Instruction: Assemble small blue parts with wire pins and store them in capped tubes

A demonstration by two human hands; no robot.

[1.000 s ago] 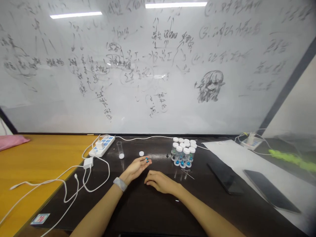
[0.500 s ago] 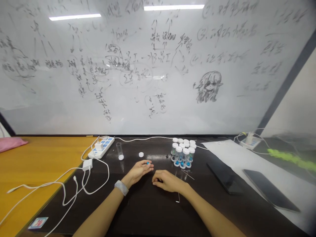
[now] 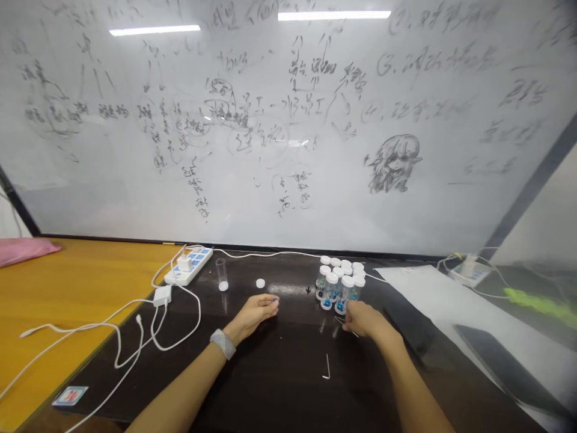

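My left hand (image 3: 256,314) has its thumb and fingertips together on a small shiny blue piece (image 3: 275,299), most of it hidden. My right hand (image 3: 367,322) is at the front of a cluster of clear vials (image 3: 332,293) with white caps and blue bits inside. Its fingers are curled down over thin metal hex keys (image 3: 339,319); whether they grip one is hidden. Another L-shaped hex key (image 3: 327,367) lies between my forearms. Beyond my left hand are a loose white cap (image 3: 260,283) and a clear tube (image 3: 222,273) upright on a white base.
A power strip (image 3: 189,267) and white cables (image 3: 119,346) occupy the left side. A small dark piece (image 3: 308,290) sits left of the vials. At right are a dark phone-like slab (image 3: 408,331), white paper (image 3: 433,300) and another slab (image 3: 500,361). The whiteboard (image 3: 252,210) rises behind.
My right hand has moved right, from beside my left hand to the hex keys by the vials. The left fingers have closed over the blue piece. The view has shifted slightly.
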